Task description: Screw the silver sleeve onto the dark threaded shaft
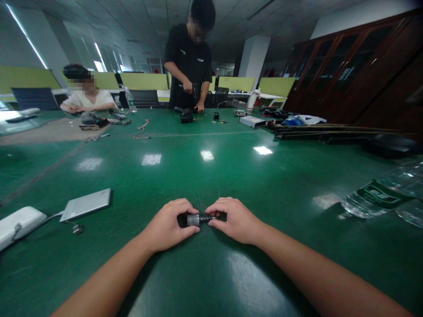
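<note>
My left hand (170, 224) held the wider grey end of the small grey-and-black part (193, 219) between thumb and fingers; my right hand (234, 220) pinched its thin dark end. The part spanned both grips, roughly parallel to the tabletop (211, 176)'s far edge, well apart from it. Contact beneath: could not tell.

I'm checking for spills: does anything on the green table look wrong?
Nothing clearly stands out. The bright patches on the green table look like reflected light, not spills. The labelled bottle at the right looks tilted, but lens distortion may explain that.
</note>
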A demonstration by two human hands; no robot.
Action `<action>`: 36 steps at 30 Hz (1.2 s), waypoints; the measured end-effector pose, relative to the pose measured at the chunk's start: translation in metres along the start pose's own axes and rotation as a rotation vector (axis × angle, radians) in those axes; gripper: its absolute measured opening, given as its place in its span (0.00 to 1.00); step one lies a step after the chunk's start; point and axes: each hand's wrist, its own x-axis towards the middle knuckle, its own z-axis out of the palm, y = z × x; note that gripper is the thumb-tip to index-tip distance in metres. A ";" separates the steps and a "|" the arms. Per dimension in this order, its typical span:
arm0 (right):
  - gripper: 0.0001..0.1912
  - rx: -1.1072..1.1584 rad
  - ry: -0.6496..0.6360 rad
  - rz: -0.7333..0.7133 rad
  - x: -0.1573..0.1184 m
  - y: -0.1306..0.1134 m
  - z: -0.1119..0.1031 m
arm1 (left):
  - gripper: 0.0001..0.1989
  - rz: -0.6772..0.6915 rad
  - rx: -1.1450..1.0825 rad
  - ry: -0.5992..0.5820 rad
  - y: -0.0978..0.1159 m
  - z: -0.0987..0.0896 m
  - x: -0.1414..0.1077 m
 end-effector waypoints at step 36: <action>0.08 -0.008 -0.014 -0.128 -0.001 -0.004 0.009 | 0.10 0.004 0.040 -0.027 0.002 0.003 0.001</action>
